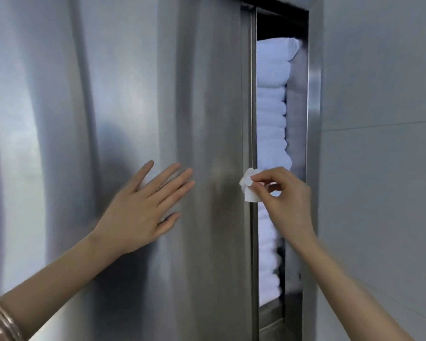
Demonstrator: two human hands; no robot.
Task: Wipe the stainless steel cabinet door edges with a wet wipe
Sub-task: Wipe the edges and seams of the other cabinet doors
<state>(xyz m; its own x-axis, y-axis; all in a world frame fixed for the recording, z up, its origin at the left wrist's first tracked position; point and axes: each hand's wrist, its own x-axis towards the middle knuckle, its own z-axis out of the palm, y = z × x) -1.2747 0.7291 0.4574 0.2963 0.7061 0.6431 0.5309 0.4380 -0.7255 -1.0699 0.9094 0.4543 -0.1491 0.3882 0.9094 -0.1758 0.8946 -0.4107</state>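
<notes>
The right hand (287,193) pinches a crumpled white wet wipe (250,185) against the brushed stainless steel cabinet door (202,107) edge (door ajar); the left hand (143,207) presses flat, fingers spread.

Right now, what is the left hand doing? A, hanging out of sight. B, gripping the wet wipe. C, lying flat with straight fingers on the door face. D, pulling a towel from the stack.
C: the left hand lies flat on the cabinet door, while the right hand pinches the wet wipe.
</notes>
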